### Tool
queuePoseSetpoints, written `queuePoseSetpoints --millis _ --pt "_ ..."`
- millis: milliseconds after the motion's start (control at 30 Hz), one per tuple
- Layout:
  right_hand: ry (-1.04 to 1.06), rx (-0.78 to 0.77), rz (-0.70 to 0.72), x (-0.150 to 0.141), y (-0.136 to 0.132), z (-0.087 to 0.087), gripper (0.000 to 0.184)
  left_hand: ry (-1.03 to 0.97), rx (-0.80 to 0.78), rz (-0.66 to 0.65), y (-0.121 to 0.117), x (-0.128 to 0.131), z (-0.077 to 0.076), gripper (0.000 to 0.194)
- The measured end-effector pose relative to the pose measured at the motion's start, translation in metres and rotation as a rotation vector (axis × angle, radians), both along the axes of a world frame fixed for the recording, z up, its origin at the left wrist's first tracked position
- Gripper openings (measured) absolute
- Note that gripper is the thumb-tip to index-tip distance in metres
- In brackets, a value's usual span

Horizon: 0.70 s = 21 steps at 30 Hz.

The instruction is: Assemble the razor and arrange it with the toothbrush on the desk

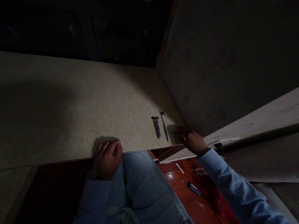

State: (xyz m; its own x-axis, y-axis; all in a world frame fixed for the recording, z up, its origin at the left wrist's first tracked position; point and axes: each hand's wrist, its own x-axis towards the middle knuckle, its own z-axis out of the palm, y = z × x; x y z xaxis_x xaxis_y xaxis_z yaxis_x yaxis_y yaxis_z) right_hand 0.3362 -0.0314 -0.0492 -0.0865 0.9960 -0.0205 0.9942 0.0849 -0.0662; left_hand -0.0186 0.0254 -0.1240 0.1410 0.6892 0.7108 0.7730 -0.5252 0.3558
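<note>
Right of the frame's centre, at the near edge of the tabletop (95,104), my right grip (193,142) has its fingers bent close together around a small green-glinting piece (173,133); in this gloom I cannot tell whether they are clamped on it or just touching. So little of it shows that its shape is lost; I judge it light and stiff, best pinched at its sides. Just left of it lies the toothbrush (165,127), pale, thin and straight, its dark head toward the top of the frame; it should be light and a little springy, easiest taken mid-handle. Beside that is the razor (157,128), T-shaped, with dark and silvery parts, probably hard and somewhat slick, better held by the handle than the bladed head. Lower left of centre, my left grip (107,159) rests loosely curled on the edge, a ring on one finger; what its palm hides I cannot tell. Cream mottling covers the smooth tabletop. Farther out, a faintly patterned wall (227,53) fills the upper right, and glossy reddish flooring (184,203) shows below, beside my blue trousers (146,190).
</note>
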Motion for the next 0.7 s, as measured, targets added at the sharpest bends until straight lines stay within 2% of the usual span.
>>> queuePoseSetpoints --millis 200,367,533,700 --pt "0.004 -0.029 -0.015 -0.001 -0.001 0.002 0.030 0.010 0.032 0.003 0.000 0.001 0.002 0.016" --pt "0.057 0.025 -0.005 -0.001 -0.008 -0.007 0.037 0.007 0.030 -0.002 0.001 0.000 0.001 0.017" --pt "0.145 0.139 -0.030 0.001 -0.012 -0.020 0.036 -0.012 0.001 -0.028 0.001 -0.001 -0.001 0.017" --pt "0.167 0.096 -0.115 0.010 -0.008 -0.019 0.040 0.001 -0.007 -0.024 -0.001 -0.002 -0.001 0.018"
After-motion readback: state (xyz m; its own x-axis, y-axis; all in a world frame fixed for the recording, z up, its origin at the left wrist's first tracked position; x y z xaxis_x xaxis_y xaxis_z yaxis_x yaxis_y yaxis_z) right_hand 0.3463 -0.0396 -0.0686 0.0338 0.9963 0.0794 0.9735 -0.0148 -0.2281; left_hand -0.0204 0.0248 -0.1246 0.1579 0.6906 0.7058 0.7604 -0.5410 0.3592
